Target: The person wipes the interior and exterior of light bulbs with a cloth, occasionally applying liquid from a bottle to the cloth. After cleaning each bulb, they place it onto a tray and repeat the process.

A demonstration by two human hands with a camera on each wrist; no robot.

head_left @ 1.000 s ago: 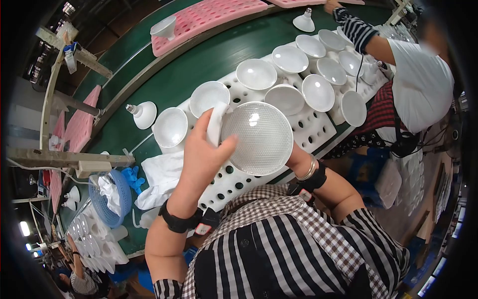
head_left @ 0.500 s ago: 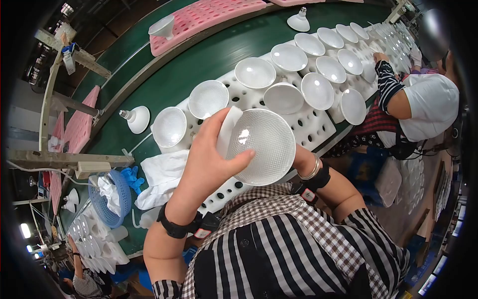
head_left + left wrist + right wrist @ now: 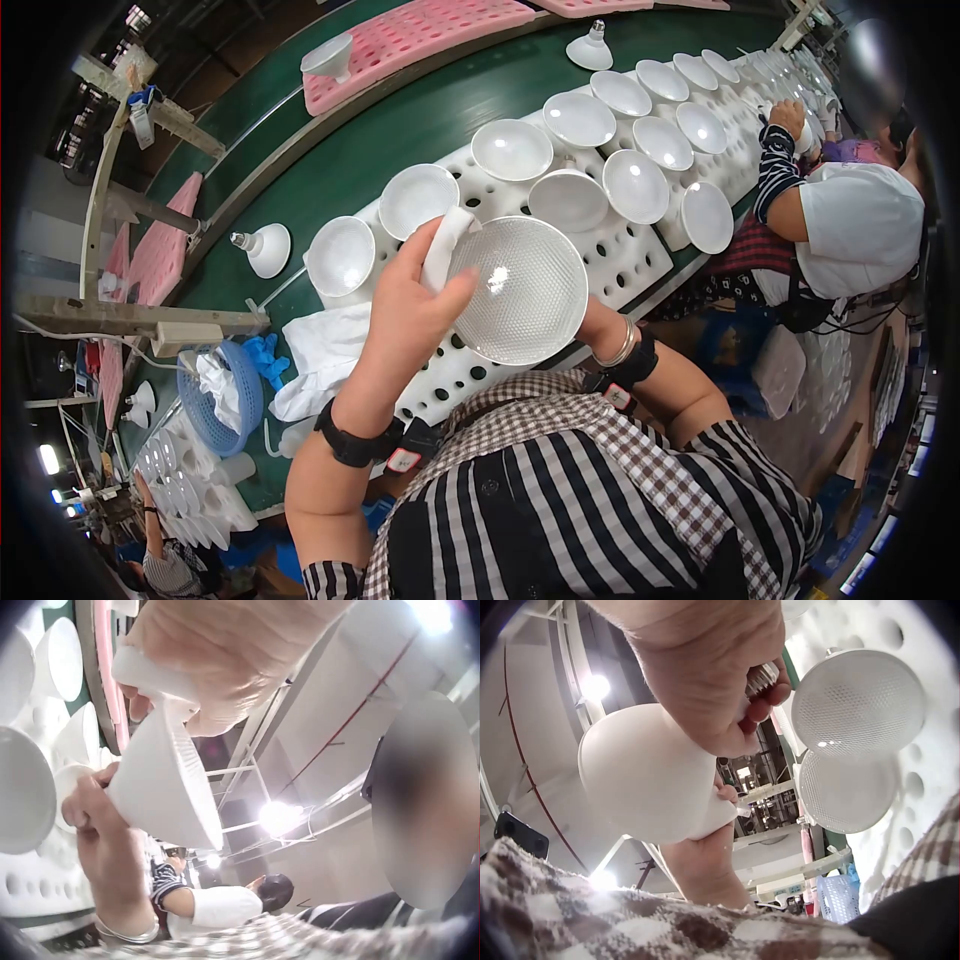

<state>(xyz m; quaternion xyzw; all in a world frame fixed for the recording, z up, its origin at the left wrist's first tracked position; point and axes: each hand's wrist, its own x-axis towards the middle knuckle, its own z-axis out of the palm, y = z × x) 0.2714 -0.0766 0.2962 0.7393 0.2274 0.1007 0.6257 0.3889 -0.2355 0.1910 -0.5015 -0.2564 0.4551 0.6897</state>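
A white reflector lamp bulb (image 3: 522,290) with a dimpled lens is held up in front of the chest, lens toward the head camera. My left hand (image 3: 405,310) holds a folded white cloth (image 3: 446,245) at the bulb's left rim, with the thumb over the lens edge. Behind the bulb, my right hand (image 3: 605,330) is mostly hidden in the head view. The right wrist view shows this right hand (image 3: 712,667) gripping the bulb's neck, fingers curled round its metal screw base (image 3: 762,679).
Several similar bulbs stand in a white holed foam tray (image 3: 625,255) on a green conveyor belt (image 3: 390,110). Another bulb (image 3: 265,250) stands loose at left. Nearby are a white cloth (image 3: 325,350), blue basket (image 3: 225,410) and pink holed tray (image 3: 420,40). Another person (image 3: 850,225) works at right.
The held bulb shifts slightly right, then back left; my left thumb slides onto the lens, then back toward the rim. Loose bulbs drift left. The other person's arm moves from the belt to the tray.
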